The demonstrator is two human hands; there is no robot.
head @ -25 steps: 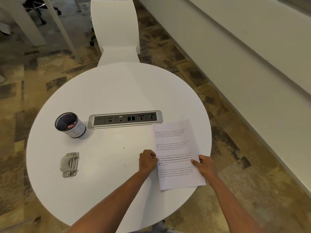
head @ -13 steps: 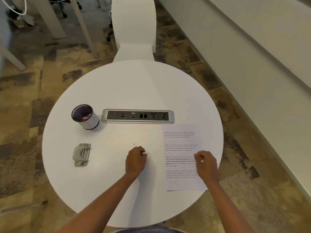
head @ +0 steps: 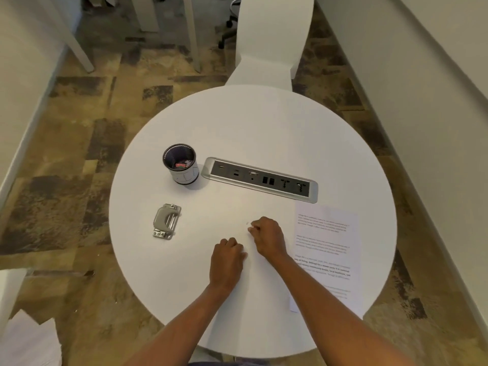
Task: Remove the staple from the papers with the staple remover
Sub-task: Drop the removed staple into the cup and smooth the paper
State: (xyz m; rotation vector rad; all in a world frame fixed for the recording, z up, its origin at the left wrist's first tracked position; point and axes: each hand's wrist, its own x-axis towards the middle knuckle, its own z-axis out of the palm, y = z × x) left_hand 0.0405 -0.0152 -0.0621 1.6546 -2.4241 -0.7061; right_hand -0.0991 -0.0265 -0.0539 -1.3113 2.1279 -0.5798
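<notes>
The printed papers (head: 327,249) lie flat at the table's right edge, with no hand on them. Far to the left, the grey metal staple remover (head: 167,221) rests untouched on the table. My left hand (head: 227,258) sits as a closed fist on the bare tabletop in the middle. Just right of it and a little farther away, my right hand (head: 268,237) has its fingers curled and its fingertips pinched together on the table. A tiny pale speck (head: 247,223) lies just beyond those fingertips; I cannot tell what it is.
A black mesh cup (head: 180,164) with small items stands behind the staple remover. A silver power and port strip (head: 260,179) is set into the round white table (head: 253,122). A white chair (head: 266,43) stands at the far side. Loose white sheets (head: 29,342) lie on the floor at the lower left.
My right hand has left the papers and moved left to the table's middle, beside my left hand. The papers lie still. The camera has swung, so everything sits further right in view.
</notes>
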